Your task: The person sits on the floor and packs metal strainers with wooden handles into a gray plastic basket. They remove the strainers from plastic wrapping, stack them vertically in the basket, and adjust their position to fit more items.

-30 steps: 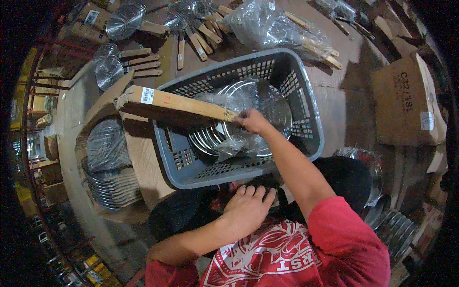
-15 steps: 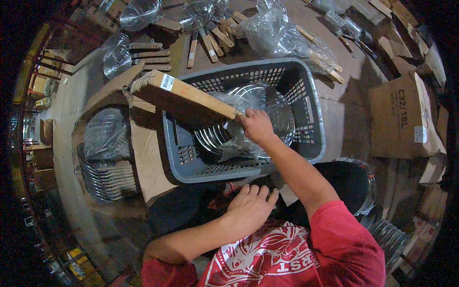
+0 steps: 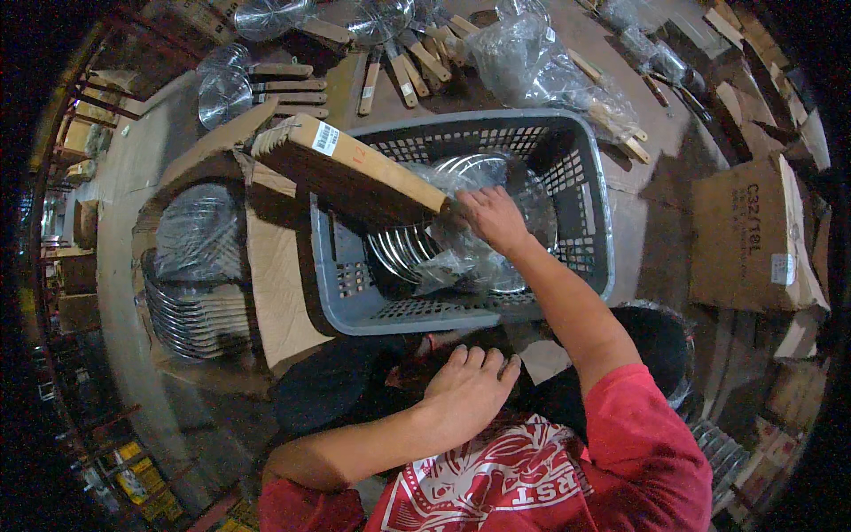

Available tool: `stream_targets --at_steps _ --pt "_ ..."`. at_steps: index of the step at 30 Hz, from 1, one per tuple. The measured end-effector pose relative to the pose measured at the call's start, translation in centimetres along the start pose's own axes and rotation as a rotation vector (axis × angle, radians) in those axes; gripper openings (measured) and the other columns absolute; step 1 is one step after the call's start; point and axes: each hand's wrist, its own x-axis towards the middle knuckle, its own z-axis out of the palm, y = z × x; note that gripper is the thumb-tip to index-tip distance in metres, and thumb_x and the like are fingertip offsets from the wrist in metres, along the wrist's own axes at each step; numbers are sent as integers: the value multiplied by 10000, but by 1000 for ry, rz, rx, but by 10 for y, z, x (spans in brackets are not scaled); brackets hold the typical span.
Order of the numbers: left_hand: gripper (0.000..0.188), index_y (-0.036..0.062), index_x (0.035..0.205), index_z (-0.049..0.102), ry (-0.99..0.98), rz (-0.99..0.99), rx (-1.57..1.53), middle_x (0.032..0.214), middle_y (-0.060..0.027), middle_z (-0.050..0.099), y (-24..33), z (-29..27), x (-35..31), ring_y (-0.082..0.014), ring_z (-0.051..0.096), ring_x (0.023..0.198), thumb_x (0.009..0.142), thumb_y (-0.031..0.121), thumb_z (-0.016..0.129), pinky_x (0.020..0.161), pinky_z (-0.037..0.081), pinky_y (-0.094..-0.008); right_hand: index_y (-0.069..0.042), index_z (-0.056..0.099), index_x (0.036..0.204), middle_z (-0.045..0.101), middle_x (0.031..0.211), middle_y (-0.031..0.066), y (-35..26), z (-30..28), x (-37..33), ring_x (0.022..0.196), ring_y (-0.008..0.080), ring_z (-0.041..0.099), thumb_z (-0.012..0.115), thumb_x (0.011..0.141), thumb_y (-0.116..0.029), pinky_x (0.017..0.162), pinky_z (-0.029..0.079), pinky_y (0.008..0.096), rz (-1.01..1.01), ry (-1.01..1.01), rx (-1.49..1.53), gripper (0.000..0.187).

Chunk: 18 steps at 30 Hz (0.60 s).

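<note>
Inside the grey plastic basket lies a stack of round metal-rimmed utensils, which look like strainers. Their flat wooden handles stick out together over the upper left rim, with a white label on the top one. Clear plastic wrap covers part of the metal. My right hand reaches into the basket, its curled fingers closed on the wrap beside the inner ends of the handles; the fingertips are partly hidden. My left hand rests in front of the basket over my lap, fingers loosely apart, holding nothing.
An open cardboard box with more stacked metal utensils stands left. Beyond the basket lie wooden-handled utensils and a plastic-wrapped bundle. A closed carton sits at right, near more cardboard.
My right hand has shifted slightly right, from the handles' inner ends onto the plastic wrap. The whole view has shifted a little; my left hand stays at my lap.
</note>
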Motion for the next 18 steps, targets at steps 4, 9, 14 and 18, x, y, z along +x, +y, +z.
stream_targets --at_steps 4,9,14,18 --pt "561 -5 1392 479 -21 11 -9 1195 -217 584 0 1 4 -372 577 1100 857 144 558 993 451 -476 -109 657 994 697 900 141 -1 6 10 881 352 659 574 902 -237 817 501 470 173 -150 48 178" --pt "562 -5 1397 477 -21 -1 -8 1205 -217 582 1 1 5 -371 577 1097 856 130 554 997 448 -472 -42 682 930 697 888 230 -5 23 21 832 457 662 545 965 -342 743 528 545 603 -202 300 331" --pt "556 -8 1382 486 -23 1 -11 1209 -216 580 0 -1 4 -366 575 1096 848 124 563 1004 440 -471 -5 631 884 623 664 104 0 34 27 576 273 605 540 1002 -288 569 496 426 948 -213 813 320" --pt "558 -14 1373 489 -7 17 -26 1200 -213 582 0 -3 4 -363 574 1090 839 127 573 991 443 -468 -62 610 863 570 655 5 6 39 28 541 164 524 523 1005 -285 518 442 352 1353 -201 1477 278"
